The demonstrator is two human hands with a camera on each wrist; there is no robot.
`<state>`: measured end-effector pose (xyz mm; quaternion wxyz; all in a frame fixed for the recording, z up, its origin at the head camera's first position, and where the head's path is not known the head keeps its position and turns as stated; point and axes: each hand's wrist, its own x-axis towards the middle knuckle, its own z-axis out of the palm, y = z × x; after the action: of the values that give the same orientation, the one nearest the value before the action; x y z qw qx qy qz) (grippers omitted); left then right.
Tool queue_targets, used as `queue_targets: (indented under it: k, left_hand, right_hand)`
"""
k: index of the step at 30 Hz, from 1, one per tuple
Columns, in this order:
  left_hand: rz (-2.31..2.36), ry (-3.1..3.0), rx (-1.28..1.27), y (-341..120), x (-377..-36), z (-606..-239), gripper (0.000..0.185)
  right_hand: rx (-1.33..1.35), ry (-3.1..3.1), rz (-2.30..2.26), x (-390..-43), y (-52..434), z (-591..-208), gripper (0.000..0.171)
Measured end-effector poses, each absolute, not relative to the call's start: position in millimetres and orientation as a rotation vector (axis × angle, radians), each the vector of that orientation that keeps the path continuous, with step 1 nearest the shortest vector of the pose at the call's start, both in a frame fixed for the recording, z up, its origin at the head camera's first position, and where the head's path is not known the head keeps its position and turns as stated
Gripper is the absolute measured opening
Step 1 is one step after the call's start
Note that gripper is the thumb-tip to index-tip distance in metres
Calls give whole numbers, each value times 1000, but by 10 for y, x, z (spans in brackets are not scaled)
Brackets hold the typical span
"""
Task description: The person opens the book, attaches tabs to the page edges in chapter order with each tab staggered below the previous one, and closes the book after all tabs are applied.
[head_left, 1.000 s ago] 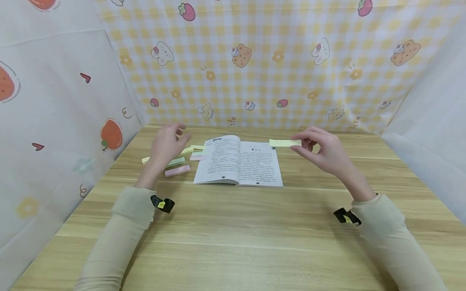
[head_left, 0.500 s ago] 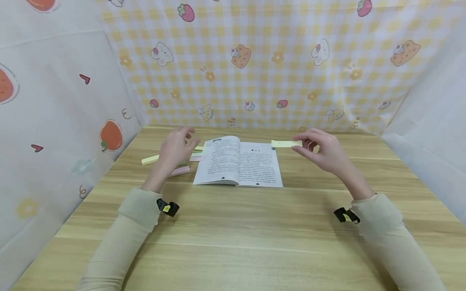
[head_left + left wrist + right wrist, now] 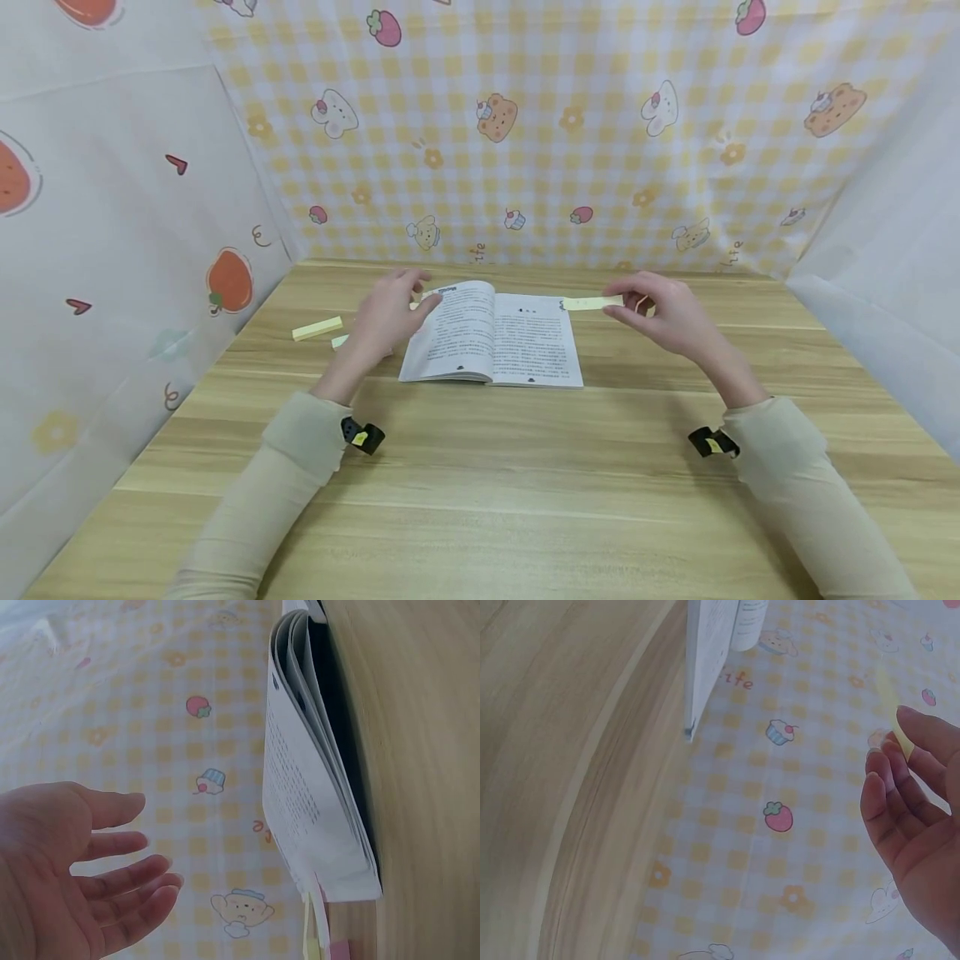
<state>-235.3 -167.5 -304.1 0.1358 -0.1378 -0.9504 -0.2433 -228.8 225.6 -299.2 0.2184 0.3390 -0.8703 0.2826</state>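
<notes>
Yellow sticky strip (image 3: 592,302), pinched in your right hand (image 3: 671,317) above the open book (image 3: 491,342), could curl and stick crooked unless your open, empty left hand (image 3: 386,312) steadies the page.

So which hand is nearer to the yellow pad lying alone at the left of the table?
Left. The left hand is just right of the yellow pad, at the open book's left edge. The right hand is beyond the book, pinching a yellow strip.

Pale yellow sticky strip (image 3: 592,302), white book (image 3: 491,342) (black print), yellow-checked backdrop (image 3: 525,125).
</notes>
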Motion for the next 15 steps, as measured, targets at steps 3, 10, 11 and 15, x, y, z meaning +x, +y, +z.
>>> queue_targets:
  k: [3,10,11,15]
  left_hand:
    - [-691,-2757,-427,-1611,-2342,-3049,43]
    - [-674,-2716,-514,-1505,-2345,-3135,39]
    - [-667,-2717,-518,-1488,-2346,-3145,39]
    - [-667,-2727,-530,-1422,-2356,-3168,39]
  right_hand:
    - [943,-2415,780,-2318,2273,-3025,18]
    - [927,-2471,781,-2347,2299,-3076,15]
    - [923,-2482,778,-2347,2302,-3081,15]
    - [906,-2547,764,-2348,2300,-3092,15]
